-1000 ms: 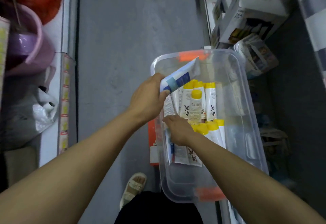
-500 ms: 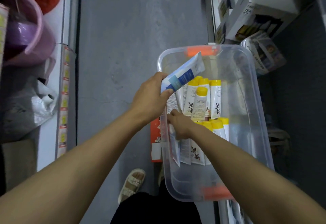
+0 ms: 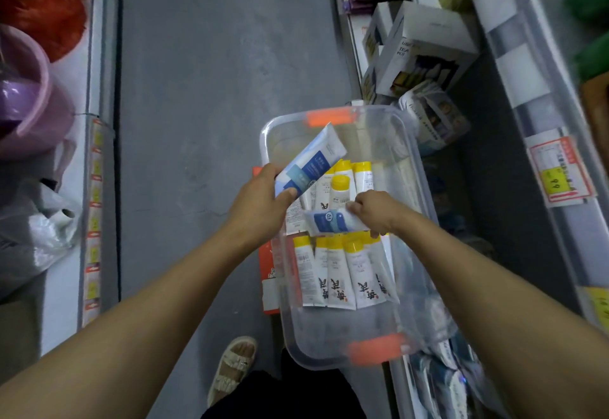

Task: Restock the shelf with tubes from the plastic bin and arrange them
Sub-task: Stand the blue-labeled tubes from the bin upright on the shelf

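A clear plastic bin [image 3: 415, 161] with orange handles sits below me and holds several white tubes with yellow caps [image 3: 333, 270]. My left hand [image 3: 260, 201] grips a blue and white tube [image 3: 313, 161] that points up and to the right over the bin's left rim. Over the middle of the bin, my right hand [image 3: 375, 211] pinches a second blue and white tube [image 3: 333, 221], which lies crosswise above the yellow-capped ones.
Shelves run along the right with white boxes [image 3: 425, 46], wrapped packs and a price label [image 3: 557, 171]. On the left stand a purple basin [image 3: 29, 105], a red item and plastic bags. An orange box [image 3: 268, 273] lies beside the bin. A sandalled foot [image 3: 234, 366] stands on the grey floor.
My right hand has lifted a second blue and white tube out of the pile and moved right. The left hand still holds its tube; the view shifted slightly.
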### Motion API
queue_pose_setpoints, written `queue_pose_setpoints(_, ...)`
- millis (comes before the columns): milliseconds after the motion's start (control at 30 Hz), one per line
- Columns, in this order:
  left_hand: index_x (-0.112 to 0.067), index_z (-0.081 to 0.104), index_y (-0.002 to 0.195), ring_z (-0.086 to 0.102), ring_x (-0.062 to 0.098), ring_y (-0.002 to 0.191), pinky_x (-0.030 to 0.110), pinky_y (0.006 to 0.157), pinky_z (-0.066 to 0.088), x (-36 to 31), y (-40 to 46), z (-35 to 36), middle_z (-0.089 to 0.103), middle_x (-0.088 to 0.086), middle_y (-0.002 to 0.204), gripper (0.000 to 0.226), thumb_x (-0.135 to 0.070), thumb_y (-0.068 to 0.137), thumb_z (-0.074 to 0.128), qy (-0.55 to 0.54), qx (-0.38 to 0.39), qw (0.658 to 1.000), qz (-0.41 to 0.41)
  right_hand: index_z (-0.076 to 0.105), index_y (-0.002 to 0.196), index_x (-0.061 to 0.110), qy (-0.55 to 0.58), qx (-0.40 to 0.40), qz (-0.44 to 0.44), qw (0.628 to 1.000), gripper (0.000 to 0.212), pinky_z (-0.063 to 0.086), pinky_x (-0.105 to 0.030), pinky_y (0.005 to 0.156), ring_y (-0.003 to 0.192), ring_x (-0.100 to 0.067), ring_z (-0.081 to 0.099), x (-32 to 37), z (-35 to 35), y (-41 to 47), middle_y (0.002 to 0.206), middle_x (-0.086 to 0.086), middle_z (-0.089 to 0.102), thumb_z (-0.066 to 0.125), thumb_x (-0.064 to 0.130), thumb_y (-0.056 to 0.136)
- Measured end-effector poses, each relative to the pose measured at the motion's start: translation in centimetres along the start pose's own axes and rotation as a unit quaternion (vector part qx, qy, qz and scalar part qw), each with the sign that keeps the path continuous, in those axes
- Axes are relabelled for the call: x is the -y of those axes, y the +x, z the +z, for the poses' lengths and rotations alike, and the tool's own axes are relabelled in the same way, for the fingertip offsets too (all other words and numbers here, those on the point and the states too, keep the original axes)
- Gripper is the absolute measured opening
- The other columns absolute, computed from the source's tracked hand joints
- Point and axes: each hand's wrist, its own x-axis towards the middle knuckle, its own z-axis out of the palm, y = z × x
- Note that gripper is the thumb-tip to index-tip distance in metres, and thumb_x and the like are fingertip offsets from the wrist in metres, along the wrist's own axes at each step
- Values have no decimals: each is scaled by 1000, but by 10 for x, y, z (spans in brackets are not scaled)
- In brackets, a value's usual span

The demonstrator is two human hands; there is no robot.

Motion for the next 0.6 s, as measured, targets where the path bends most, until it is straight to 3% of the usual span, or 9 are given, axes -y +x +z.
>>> queue_pose_setpoints(67,-17,50,113,55,21,91,36,78,46,-4,-2,2,56,0,102,21,-25,93,47,2,1,1000,-4,57,113,1,-2,-11,11,1000,41,46,-28,60,89,-33,63,-10,8,-4,89,-15,61,30,29,101)
queue_pose_setpoints(167,-14,49,109,55,25,88,37,74,45,-9,-5,6,58,4,99,20,-26,94,42,-12,10,1000,-14,51,123,6,4,1,1,1000,39,43,-34,88,111,-33,54,-20,30,-5,125,-18,56,32,31,101)
queue_pose_setpoints(300,-16,50,110,57,25,92,38,77,47,-8,-6,13,59,5,103,29,-34,89,40,-25,14,999,-19,53,120,16,38,-25,-2,999,47,49,-36,85,106,-28,57,-26,53,8,121,-9,60,53,48,85)
queue_pose_setpoints(400,-19,49,118,57,25,98,37,82,47,-5,-4,18,59,3,109,41,-39,85,37,-29,11,999,-25,51,120,12,-66,-82,-10,994,42,46,-36,84,109,-29,55,-22,54,16,120,-11,56,52,38,87)
queue_pose_setpoints(500,-19,47,122,57,26,102,43,89,49,-3,-1,24,59,5,115,30,-32,96,40,-29,6,999,-34,46,125,11,-195,-111,-42,974,40,43,-38,89,112,-29,54,-18,58,23,122,-11,56,52,27,89)
queue_pose_setpoints(600,-19,46,122,58,21,99,36,85,49,-3,-1,29,57,2,113,27,-30,98,39,-47,10,998,-44,44,126,10,-240,-115,-64,962,36,39,-38,94,113,-30,54,-18,64,26,124,-12,57,47,21,92)
